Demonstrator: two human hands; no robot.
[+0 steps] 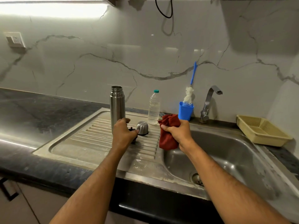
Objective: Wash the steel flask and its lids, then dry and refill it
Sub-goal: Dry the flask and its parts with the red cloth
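Observation:
The steel flask (117, 105) stands upright and uncapped on the ribbed drainboard (90, 139). Right of it sits the steel cup lid (142, 128), dome up. My left hand (123, 133) reaches between them, fingers closed around a small black inner lid (131, 129) that is mostly hidden; a fingertip touches the cup lid. Over the basin's left edge, my right hand (178, 133) is clenched on a bunched red cloth (168, 135). A clear water bottle (154, 108) with a teal cap stands behind the cup lid.
A blue cup (186, 113) holding a blue-handled bottle brush (188, 95) stands by the tap (208, 104). The steel sink basin (226, 156) lies at right, a yellow plastic basket (262, 130) beyond it. Dark countertop (32, 110) stretches left.

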